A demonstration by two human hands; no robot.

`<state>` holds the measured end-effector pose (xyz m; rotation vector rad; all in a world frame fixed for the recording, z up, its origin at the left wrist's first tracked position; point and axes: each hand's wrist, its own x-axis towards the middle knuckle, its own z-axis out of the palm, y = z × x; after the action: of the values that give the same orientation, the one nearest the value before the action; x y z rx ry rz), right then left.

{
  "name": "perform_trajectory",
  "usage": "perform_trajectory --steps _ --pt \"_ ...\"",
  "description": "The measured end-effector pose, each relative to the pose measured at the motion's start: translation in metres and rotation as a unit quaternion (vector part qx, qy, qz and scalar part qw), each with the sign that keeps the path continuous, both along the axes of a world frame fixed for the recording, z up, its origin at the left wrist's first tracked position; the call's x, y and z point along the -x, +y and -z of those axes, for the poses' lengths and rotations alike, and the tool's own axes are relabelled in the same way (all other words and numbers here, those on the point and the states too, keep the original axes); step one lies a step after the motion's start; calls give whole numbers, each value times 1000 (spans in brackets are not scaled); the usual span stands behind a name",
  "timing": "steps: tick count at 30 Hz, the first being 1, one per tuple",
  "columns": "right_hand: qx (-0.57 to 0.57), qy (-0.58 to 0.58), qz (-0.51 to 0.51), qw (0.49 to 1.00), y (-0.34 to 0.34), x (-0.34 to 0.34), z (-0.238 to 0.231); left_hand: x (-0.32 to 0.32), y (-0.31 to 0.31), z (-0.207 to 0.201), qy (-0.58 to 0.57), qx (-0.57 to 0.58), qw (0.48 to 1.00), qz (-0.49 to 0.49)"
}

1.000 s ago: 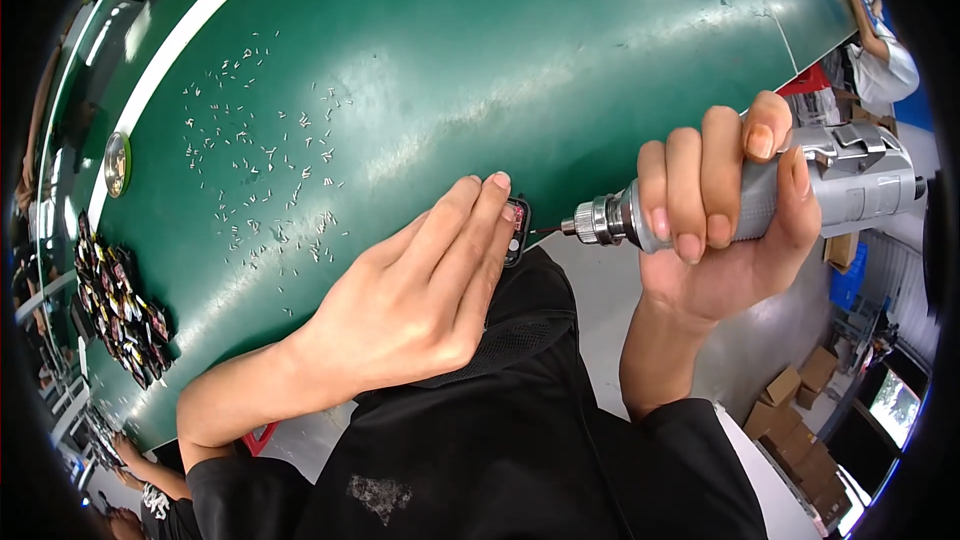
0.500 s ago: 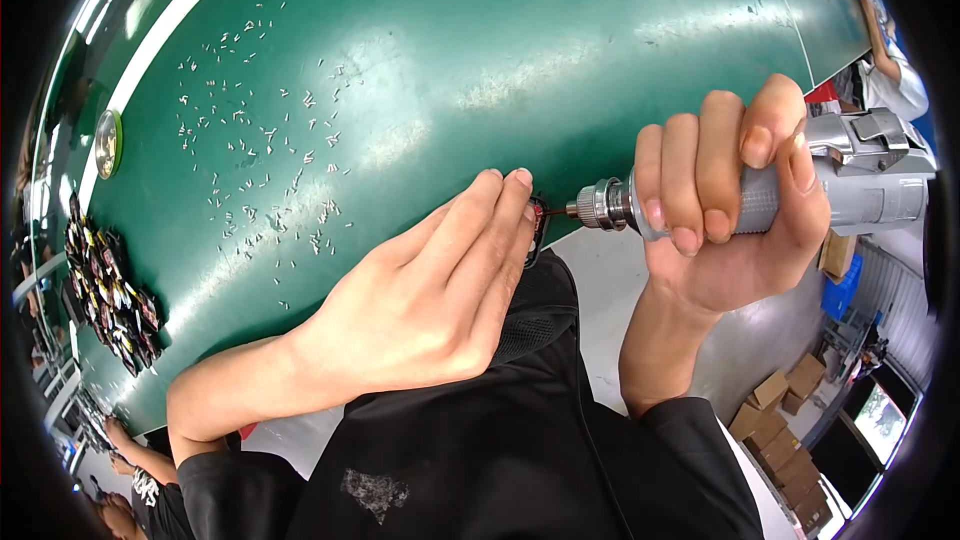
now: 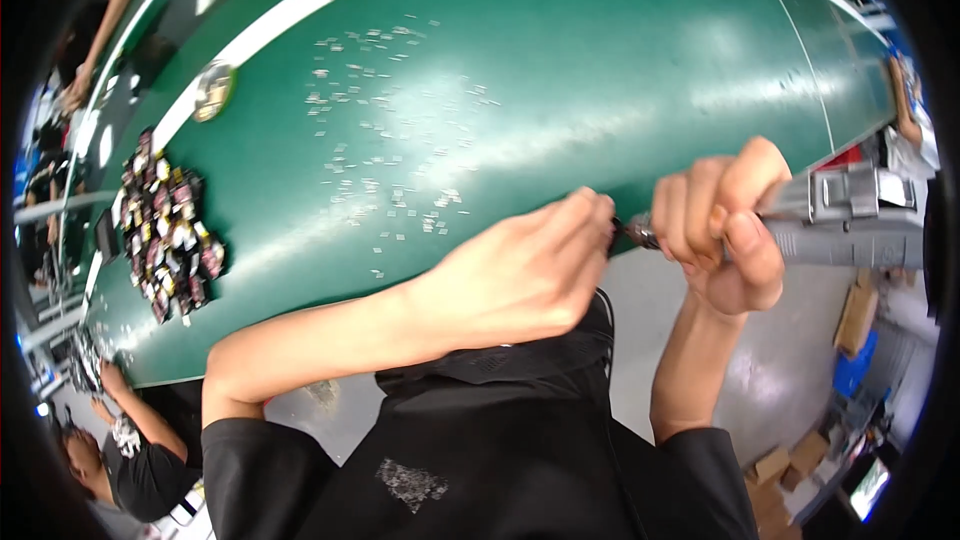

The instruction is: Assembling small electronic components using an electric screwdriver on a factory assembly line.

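Note:
My left hand [image 3: 525,265] is closed at the near edge of the green table, its fingers pinched together around a small black part [image 3: 614,231]. Most of that part is hidden behind the fingertips. My right hand [image 3: 725,225] wraps round a grey electric screwdriver [image 3: 855,245], held level from the right. The tool's nose [image 3: 640,231] points left and comes up close to the black part; blur hides whether the bit touches it. Beyond my left hand, many tiny silvery pieces like screws or pins [image 3: 447,198] lie scattered over the table.
A heap of small black parts with coloured bits [image 3: 170,230] sits at the table's left. Past it stands a round dish [image 3: 213,92] by a white strip. A co-worker [image 3: 140,465] is at the lower left. Cardboard boxes [image 3: 790,465] are on the floor at right.
The view has shifted, so the table and its pieces appear farther right. My hands have come closer together, and the bit that showed between them is now mostly hidden. Both grips stay closed.

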<state>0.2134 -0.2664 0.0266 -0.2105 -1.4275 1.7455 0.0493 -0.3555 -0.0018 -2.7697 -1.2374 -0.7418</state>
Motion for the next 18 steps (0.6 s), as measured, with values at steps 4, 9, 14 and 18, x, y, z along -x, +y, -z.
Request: perform_trajectory --steps 4,9,14,18 --pt "1 90 -132 987 14 -6 4 6 -4 0 -14 41 997 61" --pt "117 254 -105 954 -2 2 8 60 -63 -25 -34 55 994 -91" --pt "174 222 -54 958 -4 0 23 173 -125 -47 -56 -12 877 -477" --pt "218 201 -37 954 -12 14 30 251 -177 -50 75 -35 757 -649"
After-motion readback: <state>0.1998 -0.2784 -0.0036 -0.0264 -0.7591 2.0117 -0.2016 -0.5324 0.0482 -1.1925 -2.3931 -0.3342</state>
